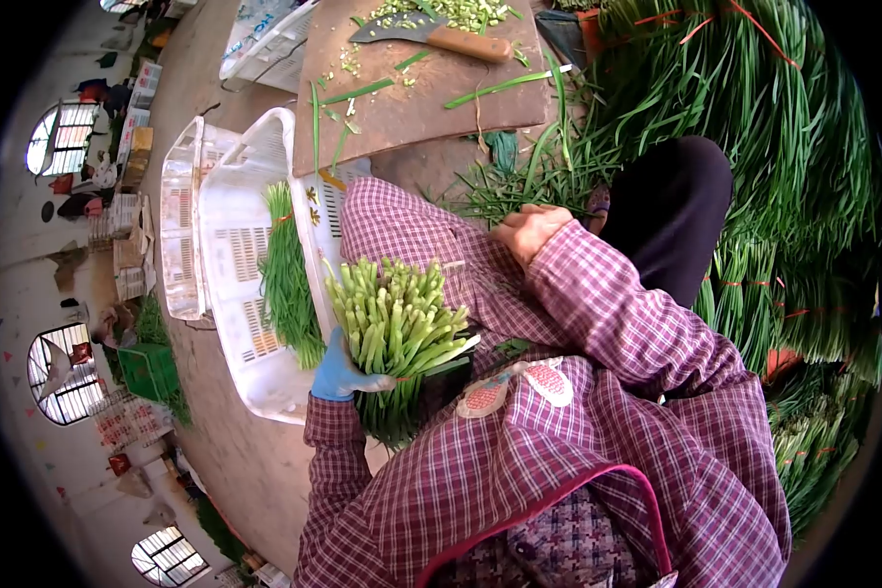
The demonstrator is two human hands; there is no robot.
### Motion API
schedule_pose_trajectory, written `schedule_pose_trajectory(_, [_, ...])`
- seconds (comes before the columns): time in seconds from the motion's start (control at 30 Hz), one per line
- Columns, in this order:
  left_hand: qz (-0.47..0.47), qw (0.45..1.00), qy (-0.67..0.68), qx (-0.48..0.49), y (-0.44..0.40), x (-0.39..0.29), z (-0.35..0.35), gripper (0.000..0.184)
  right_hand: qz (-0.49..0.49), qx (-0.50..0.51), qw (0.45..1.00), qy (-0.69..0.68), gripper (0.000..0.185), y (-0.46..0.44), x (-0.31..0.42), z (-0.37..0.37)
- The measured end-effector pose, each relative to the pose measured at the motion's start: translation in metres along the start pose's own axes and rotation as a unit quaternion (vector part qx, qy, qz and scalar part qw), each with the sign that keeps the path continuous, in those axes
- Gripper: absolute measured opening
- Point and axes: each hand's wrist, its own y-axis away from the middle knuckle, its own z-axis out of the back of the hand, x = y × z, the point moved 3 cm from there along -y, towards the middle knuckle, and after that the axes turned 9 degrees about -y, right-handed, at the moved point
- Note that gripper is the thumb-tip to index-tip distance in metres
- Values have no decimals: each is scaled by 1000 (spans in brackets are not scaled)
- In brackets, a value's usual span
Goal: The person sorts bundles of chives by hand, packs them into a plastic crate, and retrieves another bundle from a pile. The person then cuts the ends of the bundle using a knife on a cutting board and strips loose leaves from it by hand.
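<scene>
My left hand (339, 370), in a blue glove, grips a thick bundle of garlic chives (398, 318) with the pale cut ends facing up and the dark leaves hanging below. My right hand (532, 233) is bare and hovers over my checked lap, its fingers curled in; whether anything sits inside them is hidden. Close beyond it lie loose chive leaves (505, 191). A knife (441, 37) with a wooden handle rests on the wooden board (412, 108), among chopped stem ends (451, 12) and stray leaves.
Beside my left arm stands a white plastic crate (235, 211) holding another tied chive bundle (292, 279). Heaps of chives (715, 108), some banded in red, fill the right side. A green crate (149, 371) stands farther off at the left, near barred windows (61, 372).
</scene>
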Motion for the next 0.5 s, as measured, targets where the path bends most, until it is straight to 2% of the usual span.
schedule_pose_trajectory(0.03, [-7,1000,-10,3,-2,-5,-4,113,2,-41,991,-130,43,-2,29,43])
schedule_pose_trajectory(0.07, [-2,1000,-8,3,-3,-9,-8,113,14,-44,981,-190,42,-3,48,76])
schedule_pose_trajectory(0.13, [16,999,-26,28,-10,-15,-14,114,196,-219,933,-208,45,1,80,99])
schedule_pose_trajectory(0.17, [15,999,-29,32,-12,-16,-15,113,261,-216,900,-274,49,1,88,93])
schedule_pose_trajectory(0.2, [13,999,-30,33,-11,-19,-17,113,284,-142,907,-276,50,2,85,79])
schedule_pose_trajectory(0.27, [26,998,-30,39,-10,-24,-20,113,108,-103,978,-145,45,8,48,48])
schedule_pose_trajectory(0.3, [3,998,-41,50,-11,-15,-17,112,53,-37,995,-71,44,10,14,17])
schedule_pose_trajectory(0.33, [8,998,-41,51,-8,-18,-18,112,-9,32,999,-2,43,7,11,20])
schedule_pose_trajectory(0.37, [18,998,-40,47,-9,-23,-22,112,14,-7,996,-89,43,11,14,33])
schedule_pose_trajectory(0.4, [31,998,-38,44,-8,-25,-25,112,35,-42,983,-176,43,8,44,77])
schedule_pose_trajectory(0.43, [33,998,-36,43,-6,-20,-25,112,166,-214,948,-168,42,9,61,90])
schedule_pose_trajectory(0.47, [25,996,-68,49,-9,-14,-22,112,235,-240,916,-220,42,9,76,97])
schedule_pose_trajectory(0.5, [19,993,-100,55,-10,-12,-19,112,257,-218,910,-244,43,10,77,82])
